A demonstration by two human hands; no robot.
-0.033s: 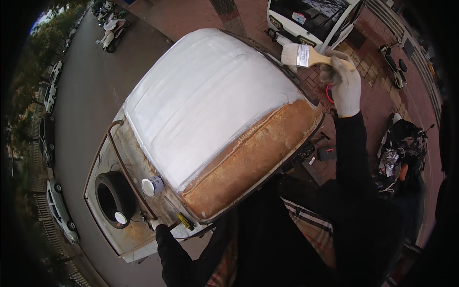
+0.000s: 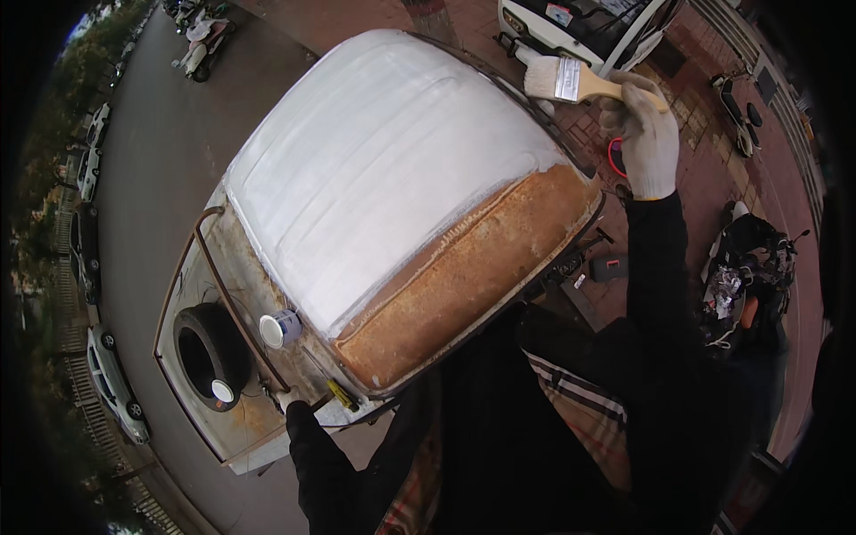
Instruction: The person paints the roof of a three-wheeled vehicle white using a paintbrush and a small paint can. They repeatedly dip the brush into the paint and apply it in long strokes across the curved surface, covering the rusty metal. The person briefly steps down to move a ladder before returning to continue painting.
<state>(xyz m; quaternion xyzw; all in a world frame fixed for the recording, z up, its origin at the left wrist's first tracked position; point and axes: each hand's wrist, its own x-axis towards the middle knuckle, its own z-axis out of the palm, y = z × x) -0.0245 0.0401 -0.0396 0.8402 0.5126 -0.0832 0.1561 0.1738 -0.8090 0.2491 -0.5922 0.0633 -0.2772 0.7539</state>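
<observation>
A paintbrush [image 2: 584,83] with pale bristles, a metal band and a wooden handle is held up in my gloved right hand [image 2: 649,134], beyond the right edge of a vehicle's roof. White paint covers most of the roof [image 2: 383,169], while a rusty brown strip [image 2: 481,276] runs along its near side. Down at the left, my left hand [image 2: 288,399], gloved too, is closed around the lower end of a rusty metal rail [image 2: 234,294]. A paint can [image 2: 280,329] with white on top stands between the rail and the roof. A yellow-handled tool [image 2: 342,395] lies near that hand.
A black tire [image 2: 214,343] with a white round lid [image 2: 222,390] against it rests on the rear bed. A white vehicle [image 2: 571,36] is parked at the far right. Scooters [image 2: 753,285] stand on the red paving; parked cars [image 2: 116,383] line the road at left.
The whole scene sits slightly higher in the picture now. Both hands keep their holds, and the brush stays off the roof.
</observation>
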